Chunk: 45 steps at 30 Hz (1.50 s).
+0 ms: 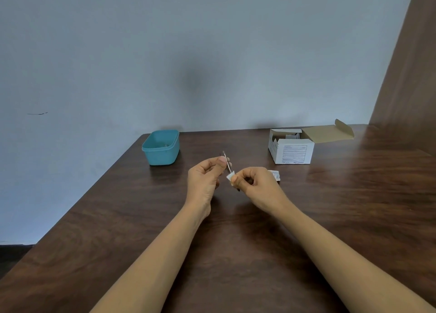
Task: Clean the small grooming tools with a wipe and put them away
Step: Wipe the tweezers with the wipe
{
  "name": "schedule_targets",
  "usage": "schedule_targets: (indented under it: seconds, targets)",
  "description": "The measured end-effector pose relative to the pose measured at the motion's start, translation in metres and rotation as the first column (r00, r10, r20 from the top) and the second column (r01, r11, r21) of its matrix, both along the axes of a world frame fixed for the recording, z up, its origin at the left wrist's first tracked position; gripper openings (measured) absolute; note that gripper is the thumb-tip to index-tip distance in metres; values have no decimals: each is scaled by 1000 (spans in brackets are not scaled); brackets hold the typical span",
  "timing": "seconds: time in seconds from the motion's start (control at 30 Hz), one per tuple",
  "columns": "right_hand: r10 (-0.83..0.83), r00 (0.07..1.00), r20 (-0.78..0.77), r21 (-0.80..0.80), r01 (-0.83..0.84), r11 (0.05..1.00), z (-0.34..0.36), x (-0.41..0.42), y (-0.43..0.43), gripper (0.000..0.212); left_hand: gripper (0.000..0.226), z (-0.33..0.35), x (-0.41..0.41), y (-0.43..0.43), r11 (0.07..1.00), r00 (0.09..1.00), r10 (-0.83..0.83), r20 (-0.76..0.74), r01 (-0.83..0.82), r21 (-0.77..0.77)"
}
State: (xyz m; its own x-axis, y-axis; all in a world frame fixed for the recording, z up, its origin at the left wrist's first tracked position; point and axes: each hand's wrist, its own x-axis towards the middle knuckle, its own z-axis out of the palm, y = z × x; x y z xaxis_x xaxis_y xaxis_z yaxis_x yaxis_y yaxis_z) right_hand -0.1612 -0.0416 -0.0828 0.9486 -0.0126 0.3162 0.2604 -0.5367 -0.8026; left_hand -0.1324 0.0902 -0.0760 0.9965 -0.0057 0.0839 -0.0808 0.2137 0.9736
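Both hands are raised over the centre of the dark wooden table, close together and not resting on it.

Left hand: the grip is pressed together, thumb against curled fingers, pinching a thin metal grooming tool. The tool stands tilted, its upper tip projecting above the thumb. Its exact type cannot be told.

Right hand: the grip is pinched, thumb and fingertips closed on a small white wipe. The wipe is wrapped against the lower part of the tool, just beside the left thumb.

A teal plastic container stands uncovered at the far left edge of the table, well apart from the hands. A small metallic item lies inside, too small to identify.

A white cardboard box sits at the far right, lid flap open and folded back, packets visible within.

A small white wrapper lies on the table just behind the right hand.
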Motion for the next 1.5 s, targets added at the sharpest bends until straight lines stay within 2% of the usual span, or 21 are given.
schedule_targets:
  seconds: [0.13, 0.3, 0.4, 0.47, 0.57, 0.67, 0.77, 0.9, 1.17, 1.3, 1.43, 1.5]
  targets:
    - [-30, 998, 49, -30, 31, 999, -4, 2, 0, 23, 8, -2, 2, 0, 998, 998, 4, 65, -8, 63]
    - [-52, 988, 146, -185, 79, 980, -7, 1, -1, 26, 9, -7, 1, -3, 988, 983, -23, 182, -6, 156]
    - [-81, 972, 222, -200, 127, 971, -6, 1, -1, 27, 11, -9, 1, -4, 989, 974, -13, 226, -21, 146]
    - [-120, 962, 244, -119, 153, 981, -4, 2, 0, 23, 15, -9, 0, -5, 988, 973, -3, 232, -33, 153]
    - [-196, 959, 204, 147, 168, 975, 2, 5, -3, 19, 18, -12, -2, -6, 967, 980, -61, 189, 11, 255]
    - [-192, 976, 105, 386, 138, 912, 4, 4, -7, 18, 26, -14, -5, -9, 895, 962, -213, 171, 121, 430]
    - [-137, 991, 9, 558, 109, 823, 5, 3, -7, 16, 25, -15, -8, -12, 864, 935, -288, 207, 160, 478]
    - [-138, 988, -75, 629, 155, 762, 6, 4, -5, 13, 23, -15, -7, -12, 868, 943, -275, 187, 160, 470]
    - [-222, 969, -110, 714, 232, 661, 5, 6, -6, 17, 21, -10, -8, -15, 889, 947, -299, 118, 231, 396]
    - [-235, 961, -144, 744, 262, 614, 8, 9, -13, 14, 19, -11, -8, -15, 875, 937, -338, 90, 277, 398]
    - [-229, 958, -174, 815, 270, 513, 10, 15, -26, 12, 17, -12, -9, -16, 855, 921, -381, 80, 318, 410]
    - [-221, 956, -190, 810, 280, 516, 10, 16, -30, 11, 18, -12, -9, -16, 853, 920, -386, 74, 325, 407]
